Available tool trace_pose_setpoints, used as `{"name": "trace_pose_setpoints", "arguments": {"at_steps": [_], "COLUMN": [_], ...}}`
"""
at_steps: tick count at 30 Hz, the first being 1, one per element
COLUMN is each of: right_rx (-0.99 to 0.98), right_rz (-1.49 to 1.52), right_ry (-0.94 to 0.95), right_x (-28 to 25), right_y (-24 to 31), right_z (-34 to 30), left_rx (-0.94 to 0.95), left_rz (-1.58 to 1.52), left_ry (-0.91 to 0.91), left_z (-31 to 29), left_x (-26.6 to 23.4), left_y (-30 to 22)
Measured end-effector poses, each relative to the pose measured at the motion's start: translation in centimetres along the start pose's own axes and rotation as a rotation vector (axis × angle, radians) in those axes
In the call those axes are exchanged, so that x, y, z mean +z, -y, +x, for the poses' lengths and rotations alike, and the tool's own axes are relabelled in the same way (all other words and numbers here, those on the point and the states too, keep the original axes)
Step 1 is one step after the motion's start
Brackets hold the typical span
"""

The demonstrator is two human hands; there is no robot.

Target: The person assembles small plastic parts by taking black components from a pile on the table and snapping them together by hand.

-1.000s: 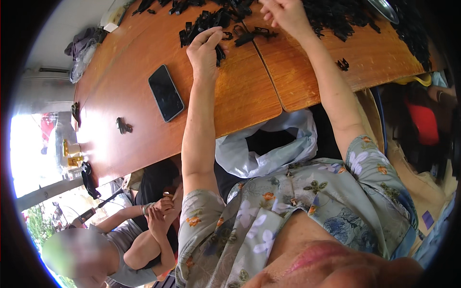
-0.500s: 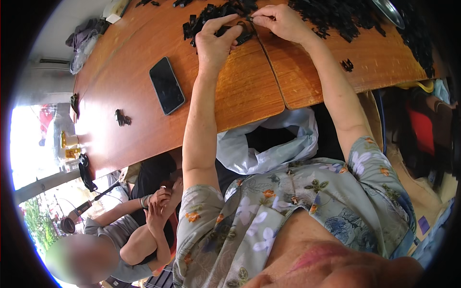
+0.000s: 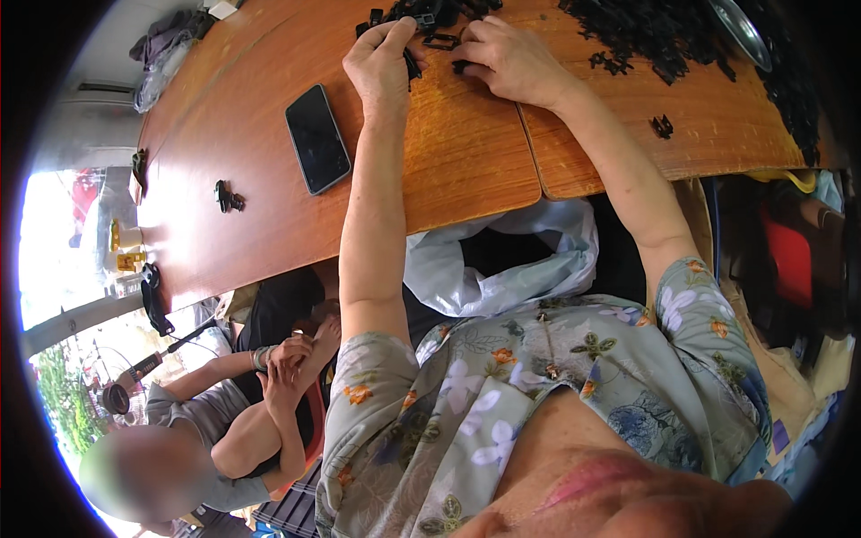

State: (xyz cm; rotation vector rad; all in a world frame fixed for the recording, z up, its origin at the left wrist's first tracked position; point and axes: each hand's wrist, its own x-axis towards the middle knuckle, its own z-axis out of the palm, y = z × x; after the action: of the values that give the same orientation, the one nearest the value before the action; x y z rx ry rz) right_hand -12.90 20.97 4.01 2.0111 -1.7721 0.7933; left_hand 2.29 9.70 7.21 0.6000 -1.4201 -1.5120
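Note:
My left hand (image 3: 381,67) is closed at the far side of the wooden table, thumb and finger together, with a black plastic piece (image 3: 412,64) showing beneath its fingers. To its right, my right hand (image 3: 516,61) has its fingers bent around a small black plastic piece (image 3: 460,66), mostly hidden by the fingertips. Between the two hands lies a black frame-shaped piece (image 3: 440,41), like a buckle. More black pieces are heaped just beyond the hands, partly cut off by the upper edge.
A large pile of black pieces (image 3: 646,40) covers the far right, near a metal dish (image 3: 743,34). A phone (image 3: 318,139) lies left of my left forearm. A white plastic bag (image 3: 457,287) hangs below the table edge (image 3: 448,230). Another person (image 3: 242,394) sits at lower left.
My hands were nearly touching at the fingertips; now they are apart, the left shifted left. The frame-shaped piece now shows between them. The whole view has shifted slightly.

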Motion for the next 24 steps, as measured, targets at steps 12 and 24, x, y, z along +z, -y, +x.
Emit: {"name": "trace_pose_setpoints", "arguments": {"at_steps": [12,24], "right_rx": [0.735,0.726], "right_rz": [1.543,1.315], "right_ry": [-0.174,-0.254], "right_x": [-3.9,-3.2], "right_y": [-0.8,-0.3], "right_z": [1.1,1.2], "left_rx": [-0.145,-0.259], "left_rz": [0.072,-0.130], "left_ry": [0.186,0.238], "left_z": [-1.2,-1.4], "left_x": [1.5,1.4], "left_y": [0.5,0.7]}}
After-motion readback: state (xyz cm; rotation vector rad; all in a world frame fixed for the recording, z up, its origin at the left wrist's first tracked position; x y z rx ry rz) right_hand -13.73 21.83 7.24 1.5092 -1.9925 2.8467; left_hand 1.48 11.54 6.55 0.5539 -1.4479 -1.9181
